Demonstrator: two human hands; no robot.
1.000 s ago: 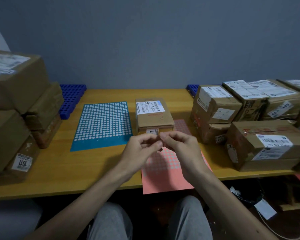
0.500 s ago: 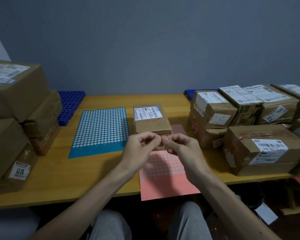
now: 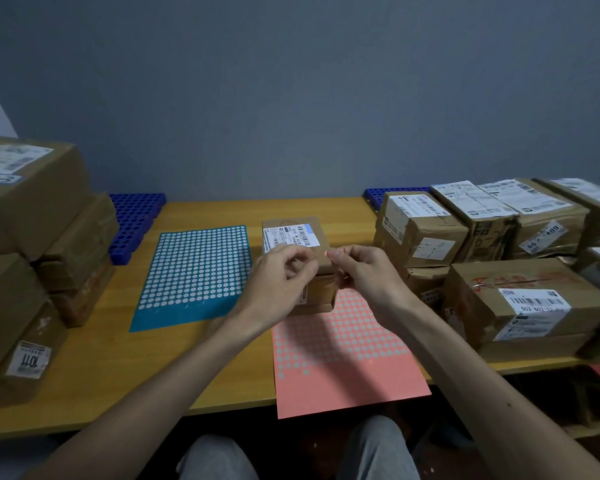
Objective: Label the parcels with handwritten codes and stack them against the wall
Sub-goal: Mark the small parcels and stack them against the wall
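One small cardboard parcel sat mid-way along the bench, on the pink sticker sheet's far edge. Above it the right hand pinched a tiny pink dot sticker; the left hand was curled, contents unclear. Labelling seemed underway; next the dot needed pressing onto the parcel.
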